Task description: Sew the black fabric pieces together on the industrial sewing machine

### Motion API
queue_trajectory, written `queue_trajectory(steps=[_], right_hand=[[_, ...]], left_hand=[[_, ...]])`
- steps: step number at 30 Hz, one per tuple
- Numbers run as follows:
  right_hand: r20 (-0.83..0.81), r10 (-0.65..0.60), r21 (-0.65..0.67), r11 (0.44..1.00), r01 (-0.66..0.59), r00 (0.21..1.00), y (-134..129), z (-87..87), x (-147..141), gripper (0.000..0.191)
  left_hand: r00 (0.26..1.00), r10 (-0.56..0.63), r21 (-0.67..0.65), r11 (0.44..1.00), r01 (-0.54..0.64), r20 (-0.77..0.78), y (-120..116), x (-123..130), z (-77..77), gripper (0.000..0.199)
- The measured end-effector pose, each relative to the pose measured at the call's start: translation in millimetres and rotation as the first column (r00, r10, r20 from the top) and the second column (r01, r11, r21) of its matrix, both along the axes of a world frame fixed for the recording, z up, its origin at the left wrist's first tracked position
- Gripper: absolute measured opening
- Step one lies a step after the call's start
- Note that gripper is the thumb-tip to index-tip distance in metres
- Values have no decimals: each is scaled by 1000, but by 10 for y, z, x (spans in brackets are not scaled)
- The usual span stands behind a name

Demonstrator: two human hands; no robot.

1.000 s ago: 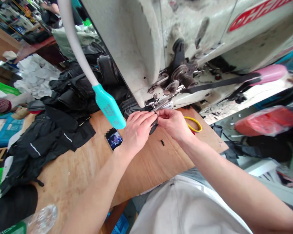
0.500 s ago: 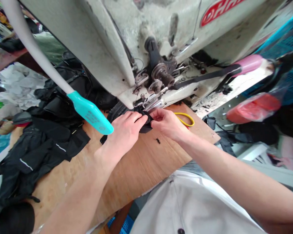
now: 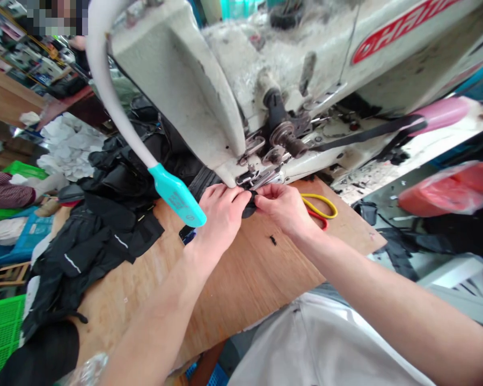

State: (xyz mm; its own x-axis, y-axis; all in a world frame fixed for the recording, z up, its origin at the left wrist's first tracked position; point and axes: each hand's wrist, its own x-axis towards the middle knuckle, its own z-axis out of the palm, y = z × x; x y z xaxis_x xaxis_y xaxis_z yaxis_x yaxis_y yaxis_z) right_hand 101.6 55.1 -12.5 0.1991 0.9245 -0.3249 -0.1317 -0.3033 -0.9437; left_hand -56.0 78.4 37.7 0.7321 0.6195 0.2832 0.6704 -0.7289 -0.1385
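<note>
Now the left hand [image 3: 221, 217] and the right hand [image 3: 284, 210] meet above the wooden tabletop [image 3: 241, 284], fingers curled and pressing inward. Between their fingertips, a small bunched piece of black fabric [image 3: 248, 208] is pinched from both sides. Half a second ago the left hand lay flatter over a wider spread of that cloth; now only a small dark knob shows. It sits just in front of the sewing machine's presser foot [image 3: 254, 179], and ribbed black material [image 3: 203, 182] runs from behind the left hand's fingers to beneath the machine.

A white gooseneck with a teal tip [image 3: 177, 202] hangs just over the left hand. A phone [image 3: 187, 234], hidden in the previous moment, shows again beside the left wrist, partly covered. To the right of the right hand lies a yellow loop [image 3: 320, 205] with a red strip [image 3: 316, 220] beneath it. A small black scrap [image 3: 272, 240] rests on the wood below that hand, and black jackets [image 3: 96, 230] are heaped at the table's left end.
</note>
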Motion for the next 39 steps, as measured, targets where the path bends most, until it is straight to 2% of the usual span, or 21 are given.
queue_trajectory(steps=[5, 8, 11, 16, 18, 22, 27, 29, 33, 36, 39], right_hand=[[-70, -56, 9, 998, 57, 996, 2, -53, -70, 13], [-68, -66, 8, 998, 67, 995, 10, -70, -82, 13], [-27, -56, -5, 998, 56, 998, 11, -49, -83, 11], [59, -59, -26, 998, 61, 996, 3, -2, -105, 10], [61, -59, -38, 997, 62, 996, -2, 10, -118, 10], [78, -50, -51, 997, 54, 996, -11, 35, -136, 10], [108, -54, -37, 998, 58, 993, -13, 52, -131, 10], [107, -63, -37, 997, 67, 992, -17, 48, -141, 10], [62, -111, -22, 993, 112, 992, -47, 13, -235, 14], [72, -159, 39, 987, 156, 985, -93, -26, -323, 16], [93, -145, 87, 987, 137, 985, -144, -57, -319, 20]], left_hand=[[971, 234, 14, 972, -235, 51, -16, 81, -86, 24], [962, 273, 68, 959, -274, 21, 41, 102, -140, 22], [970, 239, 95, 968, -234, -48, 103, 58, -100, 22], [951, 181, 40, 983, -177, -251, 155, -28, 73, 28], [954, 137, 70, 990, -123, -266, 180, -68, 74, 31], [976, -27, 171, 983, 65, -215, 272, -199, -15, 34], [947, -134, 110, 979, 173, -293, 358, -283, 3, 39], [948, -191, 46, 977, 209, -254, 348, -266, 32, 41], [972, -235, -83, 969, 232, -32, 294, -212, 30, 40], [977, -206, -107, 972, 211, 57, 280, -197, -2, 42], [970, -229, -71, 969, 235, 83, 309, -209, -22, 38]])
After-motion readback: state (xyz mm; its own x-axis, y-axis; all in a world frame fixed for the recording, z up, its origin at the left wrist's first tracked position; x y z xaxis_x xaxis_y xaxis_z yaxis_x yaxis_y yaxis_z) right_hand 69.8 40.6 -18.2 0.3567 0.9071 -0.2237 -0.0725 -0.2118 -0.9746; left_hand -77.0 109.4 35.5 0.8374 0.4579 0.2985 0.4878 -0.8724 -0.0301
